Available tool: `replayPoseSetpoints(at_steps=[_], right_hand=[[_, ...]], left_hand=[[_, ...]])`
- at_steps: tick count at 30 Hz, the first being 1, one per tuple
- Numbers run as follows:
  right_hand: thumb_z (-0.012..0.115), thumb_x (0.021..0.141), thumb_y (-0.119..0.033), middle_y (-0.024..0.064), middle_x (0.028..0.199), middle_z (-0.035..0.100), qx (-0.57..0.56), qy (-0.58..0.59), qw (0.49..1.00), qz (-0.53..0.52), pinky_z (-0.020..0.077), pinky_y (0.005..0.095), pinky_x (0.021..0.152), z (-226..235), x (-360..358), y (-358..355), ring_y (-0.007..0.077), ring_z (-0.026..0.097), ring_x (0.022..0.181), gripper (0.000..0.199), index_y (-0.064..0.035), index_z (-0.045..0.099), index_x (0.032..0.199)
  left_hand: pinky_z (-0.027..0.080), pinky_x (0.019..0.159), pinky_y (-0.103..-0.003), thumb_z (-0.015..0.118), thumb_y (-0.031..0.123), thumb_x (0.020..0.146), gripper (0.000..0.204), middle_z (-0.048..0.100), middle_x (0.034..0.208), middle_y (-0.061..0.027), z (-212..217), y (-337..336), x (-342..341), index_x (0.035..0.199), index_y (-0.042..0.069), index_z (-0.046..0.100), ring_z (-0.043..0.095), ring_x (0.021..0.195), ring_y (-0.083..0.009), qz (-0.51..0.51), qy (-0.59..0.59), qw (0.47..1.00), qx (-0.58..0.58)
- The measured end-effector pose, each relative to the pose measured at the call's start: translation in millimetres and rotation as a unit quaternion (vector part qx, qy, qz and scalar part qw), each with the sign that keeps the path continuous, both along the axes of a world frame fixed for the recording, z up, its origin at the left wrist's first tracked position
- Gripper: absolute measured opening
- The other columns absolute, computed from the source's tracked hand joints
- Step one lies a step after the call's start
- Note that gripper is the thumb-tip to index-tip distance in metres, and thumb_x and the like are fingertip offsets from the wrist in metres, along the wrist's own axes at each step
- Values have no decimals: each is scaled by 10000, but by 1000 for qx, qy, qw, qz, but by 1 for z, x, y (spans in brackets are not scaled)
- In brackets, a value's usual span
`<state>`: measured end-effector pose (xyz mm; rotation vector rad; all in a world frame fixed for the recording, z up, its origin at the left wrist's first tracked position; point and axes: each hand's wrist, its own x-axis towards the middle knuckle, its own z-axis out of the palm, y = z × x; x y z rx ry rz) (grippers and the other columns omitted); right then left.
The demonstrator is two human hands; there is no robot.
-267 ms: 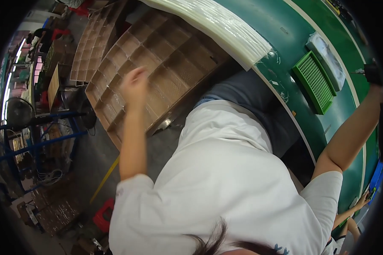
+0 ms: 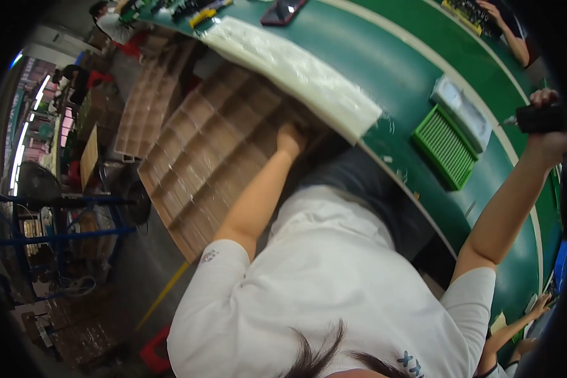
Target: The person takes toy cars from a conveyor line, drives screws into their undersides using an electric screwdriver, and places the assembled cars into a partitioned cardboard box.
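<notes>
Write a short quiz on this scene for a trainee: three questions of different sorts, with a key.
1. True or false: the left hand is at the divided box.

2. Which of these does the right hand hold?
A) a phone
B) a black tool
C) the green basket

3. Fill the gap: the green basket lies on the ____.

Key:
1. True.
2. B.
3. Table.
</notes>
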<state>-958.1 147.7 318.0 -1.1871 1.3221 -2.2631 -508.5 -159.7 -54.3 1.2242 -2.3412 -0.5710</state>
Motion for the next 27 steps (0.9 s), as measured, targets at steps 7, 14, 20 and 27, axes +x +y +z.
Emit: replayPoseSetpoints(at_steps=[7, 14, 20, 27], right_hand=[[387, 823, -723, 110, 791, 480, -74, -49, 991, -101, 360, 331, 696, 4, 80, -11, 216, 453, 711, 784, 28, 529, 996], [447, 794, -762, 107, 771, 483, -63, -39, 996, -55, 368, 323, 670, 3, 84, -14, 212, 461, 691, 802, 14, 531, 974], [476, 789, -762, 105, 757, 482, -67, -53, 996, -16, 372, 311, 640, -3, 85, -13, 207, 465, 676, 799, 19, 529, 952], [455, 771, -787, 109, 765, 484, -37, -49, 996, -59, 373, 317, 650, 5, 87, -26, 218, 465, 684, 828, 17, 534, 957]], left_hand=[[514, 859, -413, 666, 327, 799, 352, 672, 1025, -211, 26, 9, -15, 994, 39, 716, 635, 994, -361, -9, -122, 988, 92], [514, 858, -408, 688, 312, 777, 339, 681, 1016, -183, 39, 0, -17, 980, 43, 717, 642, 985, -342, -17, -139, 984, 112], [526, 592, -319, 609, -46, 792, 115, 677, 791, -114, 77, 5, 41, 890, -20, 662, 649, 686, -201, 92, 217, 956, 177], [446, 491, -233, 610, 59, 903, 52, 568, 686, -15, 154, -90, 101, 880, 51, 564, 546, 544, -92, 97, 381, 918, 43]])
